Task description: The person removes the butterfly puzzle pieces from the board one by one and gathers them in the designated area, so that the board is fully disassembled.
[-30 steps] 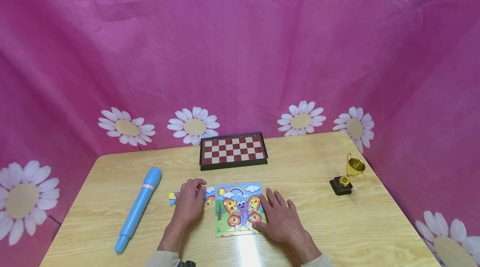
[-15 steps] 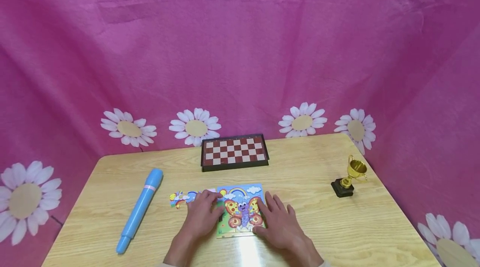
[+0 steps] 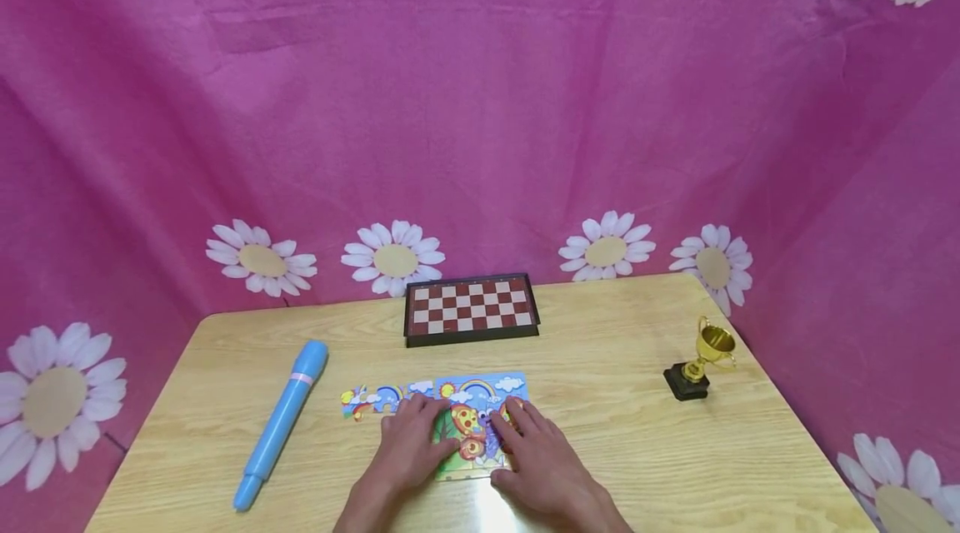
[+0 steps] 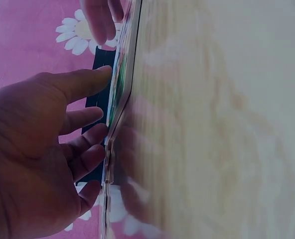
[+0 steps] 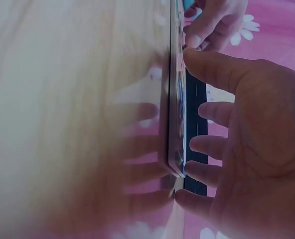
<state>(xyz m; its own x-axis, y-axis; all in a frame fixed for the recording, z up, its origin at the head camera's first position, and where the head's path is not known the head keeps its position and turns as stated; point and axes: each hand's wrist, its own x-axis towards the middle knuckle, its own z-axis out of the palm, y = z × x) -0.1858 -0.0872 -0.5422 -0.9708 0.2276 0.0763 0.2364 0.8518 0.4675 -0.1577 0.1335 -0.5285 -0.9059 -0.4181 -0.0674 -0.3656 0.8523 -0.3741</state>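
Note:
A jigsaw puzzle [image 3: 480,390] with a butterfly, a rainbow and a sun lies flat on the table in the head view. On its left part rest the fingertips of my left hand [image 3: 411,445], thumb and fingers spread and slightly bent. My right hand [image 3: 542,460] lies over the right part with its fingers apart. Both hands partly cover the picture. Loose puzzle pieces [image 3: 388,397] lie left of the puzzle, beside my left hand. In the left wrist view, the left thumb [image 4: 90,83] touches or nearly touches the puzzle's surface; neither hand grips anything.
A folded chessboard [image 3: 472,310] lies behind the puzzle, near the back edge. To the left is a long blue tube-like thing [image 3: 281,425] with a pink band. A small gold trophy cup [image 3: 701,354] stands at the right. Pink flowered cloth [image 3: 480,117] hangs around the wooden table [image 3: 615,350].
My left hand has moved right, from the loose pieces onto the puzzle's left part. My right hand has shifted left, further over the puzzle. The head view has tilted slightly upward.

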